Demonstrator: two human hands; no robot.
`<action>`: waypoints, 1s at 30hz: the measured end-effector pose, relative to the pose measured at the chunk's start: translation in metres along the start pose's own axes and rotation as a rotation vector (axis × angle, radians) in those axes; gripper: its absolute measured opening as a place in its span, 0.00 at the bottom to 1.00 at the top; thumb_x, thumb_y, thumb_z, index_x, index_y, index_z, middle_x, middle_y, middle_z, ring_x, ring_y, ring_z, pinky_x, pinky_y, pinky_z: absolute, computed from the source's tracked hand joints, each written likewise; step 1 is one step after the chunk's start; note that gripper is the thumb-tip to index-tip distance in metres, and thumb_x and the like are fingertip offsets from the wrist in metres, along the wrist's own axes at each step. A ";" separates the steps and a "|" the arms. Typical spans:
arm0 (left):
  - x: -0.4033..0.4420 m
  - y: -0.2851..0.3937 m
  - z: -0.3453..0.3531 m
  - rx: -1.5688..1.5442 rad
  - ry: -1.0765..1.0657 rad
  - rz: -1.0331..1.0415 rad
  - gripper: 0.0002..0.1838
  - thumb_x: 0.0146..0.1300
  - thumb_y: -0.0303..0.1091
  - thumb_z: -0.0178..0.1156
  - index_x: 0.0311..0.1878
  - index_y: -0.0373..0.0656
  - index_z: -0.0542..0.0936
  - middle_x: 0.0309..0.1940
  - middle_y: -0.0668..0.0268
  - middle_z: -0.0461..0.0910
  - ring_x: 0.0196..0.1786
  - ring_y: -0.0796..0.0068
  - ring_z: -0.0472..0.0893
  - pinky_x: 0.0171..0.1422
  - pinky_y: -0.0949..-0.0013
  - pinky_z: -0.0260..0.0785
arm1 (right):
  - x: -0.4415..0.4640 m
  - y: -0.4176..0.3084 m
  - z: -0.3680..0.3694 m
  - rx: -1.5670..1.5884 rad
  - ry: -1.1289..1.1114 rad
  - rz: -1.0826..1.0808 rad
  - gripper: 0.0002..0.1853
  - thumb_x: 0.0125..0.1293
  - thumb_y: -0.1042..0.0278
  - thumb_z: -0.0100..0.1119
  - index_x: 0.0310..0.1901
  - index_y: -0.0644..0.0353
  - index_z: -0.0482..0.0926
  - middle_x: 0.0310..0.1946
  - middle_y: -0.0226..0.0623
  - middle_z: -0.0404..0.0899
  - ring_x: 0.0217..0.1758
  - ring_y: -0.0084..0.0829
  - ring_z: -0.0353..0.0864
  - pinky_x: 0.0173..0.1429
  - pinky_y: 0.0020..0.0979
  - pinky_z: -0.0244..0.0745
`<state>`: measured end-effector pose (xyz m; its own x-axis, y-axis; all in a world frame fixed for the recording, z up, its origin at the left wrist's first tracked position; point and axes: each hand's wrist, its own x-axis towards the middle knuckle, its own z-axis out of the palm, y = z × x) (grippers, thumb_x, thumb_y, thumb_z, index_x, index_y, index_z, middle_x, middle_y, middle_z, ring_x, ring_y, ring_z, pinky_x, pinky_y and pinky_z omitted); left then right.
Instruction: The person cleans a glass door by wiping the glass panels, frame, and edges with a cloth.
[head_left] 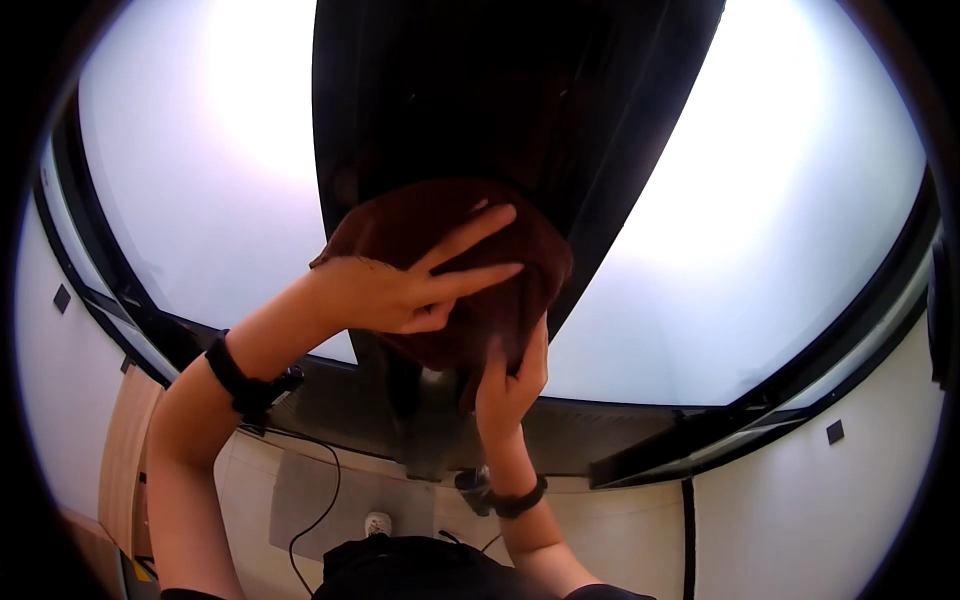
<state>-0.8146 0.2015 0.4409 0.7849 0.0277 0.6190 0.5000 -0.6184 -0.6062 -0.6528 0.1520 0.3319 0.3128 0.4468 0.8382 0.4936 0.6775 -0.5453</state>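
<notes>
A dark red-brown, soft sheet that looks like leather (400, 228) lies bunched in front of me, over the lower end of a dark panel. My left hand (415, 290) rests across it from the left, two fingers stretched out and spread over its surface, the others bent. At the lower right edge, my right hand (515, 385) has the leather sheet between thumb and fingers. Folds run near that grip, and the sheet's underside is hidden.
Bright white lit panels, one on the left (200, 180) and one on the right (760, 230), flank the dark central panel (450, 90). Below are a grey mat (300, 500), a black cable (335, 490) and a wooden piece (125, 455) at left. Both wrists wear black bands.
</notes>
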 end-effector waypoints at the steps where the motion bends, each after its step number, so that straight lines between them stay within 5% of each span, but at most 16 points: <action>1: 0.001 0.003 0.001 -0.002 0.003 -0.002 0.28 0.50 0.42 0.55 0.60 0.68 0.72 0.68 0.57 0.58 0.68 0.53 0.61 0.64 0.57 0.63 | 0.007 -0.001 -0.004 0.028 -0.006 -0.015 0.28 0.58 0.80 0.51 0.63 0.69 0.62 0.62 0.60 0.60 0.62 0.54 0.66 0.64 0.39 0.62; 3: -0.001 0.001 0.001 -0.054 0.229 -0.287 0.28 0.52 0.37 0.54 0.61 0.65 0.71 0.70 0.55 0.53 0.67 0.54 0.62 0.62 0.56 0.64 | 0.037 -0.009 -0.004 -0.026 -0.016 -0.154 0.30 0.56 0.79 0.52 0.63 0.67 0.63 0.64 0.59 0.57 0.62 0.53 0.66 0.64 0.39 0.62; 4: 0.002 0.007 0.006 -0.063 0.311 -0.406 0.25 0.54 0.42 0.52 0.59 0.57 0.74 0.68 0.50 0.55 0.69 0.47 0.57 0.69 0.50 0.50 | 0.057 -0.016 -0.008 -0.073 -0.017 -0.290 0.31 0.55 0.79 0.53 0.63 0.65 0.63 0.66 0.57 0.54 0.62 0.53 0.67 0.64 0.39 0.62; 7: 0.012 0.016 0.007 0.033 0.404 -0.621 0.27 0.56 0.44 0.49 0.60 0.47 0.73 0.67 0.47 0.55 0.68 0.42 0.56 0.68 0.49 0.51 | 0.114 -0.051 -0.007 -0.306 -0.068 -0.574 0.34 0.50 0.72 0.54 0.64 0.63 0.63 0.68 0.54 0.50 0.64 0.54 0.64 0.62 0.41 0.64; 9: 0.006 0.014 0.014 0.051 0.409 -0.600 0.29 0.57 0.45 0.47 0.59 0.41 0.72 0.67 0.45 0.55 0.68 0.38 0.55 0.67 0.47 0.52 | 0.131 -0.062 0.005 -0.323 -0.096 -0.586 0.35 0.50 0.71 0.53 0.64 0.62 0.62 0.69 0.54 0.50 0.67 0.54 0.60 0.63 0.41 0.63; 11: 0.002 0.013 0.014 0.056 0.412 -0.644 0.28 0.57 0.45 0.47 0.60 0.42 0.72 0.67 0.44 0.55 0.68 0.37 0.54 0.67 0.46 0.52 | 0.135 -0.064 0.015 -0.447 -0.026 -0.664 0.34 0.50 0.62 0.53 0.63 0.63 0.65 0.68 0.51 0.52 0.56 0.55 0.70 0.56 0.44 0.70; 14: -0.004 0.014 0.016 -0.014 0.460 -0.622 0.28 0.57 0.44 0.48 0.60 0.42 0.71 0.67 0.42 0.54 0.68 0.35 0.53 0.66 0.45 0.53 | 0.120 -0.059 0.022 -0.480 0.032 -0.588 0.35 0.50 0.60 0.52 0.63 0.63 0.65 0.68 0.49 0.53 0.56 0.54 0.71 0.56 0.41 0.71; 18: -0.015 0.031 0.034 -0.049 0.375 -0.621 0.28 0.56 0.43 0.49 0.61 0.42 0.71 0.67 0.40 0.52 0.68 0.33 0.52 0.66 0.44 0.53 | 0.101 -0.046 0.012 -0.544 -0.008 -0.493 0.35 0.49 0.62 0.52 0.62 0.64 0.66 0.68 0.48 0.55 0.55 0.52 0.73 0.55 0.39 0.72; 26: 0.002 0.022 0.017 -0.085 0.411 -0.628 0.30 0.58 0.44 0.50 0.61 0.38 0.69 0.67 0.40 0.51 0.68 0.33 0.52 0.65 0.44 0.54 | 0.138 -0.077 0.015 -0.562 0.014 -0.681 0.37 0.45 0.68 0.53 0.63 0.63 0.63 0.65 0.48 0.60 0.44 0.41 0.79 0.45 0.28 0.76; 30: -0.006 0.025 0.021 -0.078 0.434 -0.637 0.30 0.58 0.44 0.50 0.61 0.37 0.68 0.66 0.40 0.52 0.68 0.33 0.52 0.65 0.44 0.54 | 0.121 -0.077 0.024 -0.484 0.032 -0.606 0.40 0.43 0.69 0.54 0.65 0.65 0.59 0.64 0.51 0.61 0.44 0.44 0.79 0.45 0.33 0.76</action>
<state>-0.7987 0.2021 0.4118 0.1328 0.0965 0.9864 0.7668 -0.6406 -0.0406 -0.6723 0.1683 0.4752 -0.1047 0.0575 0.9928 0.8831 0.4645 0.0662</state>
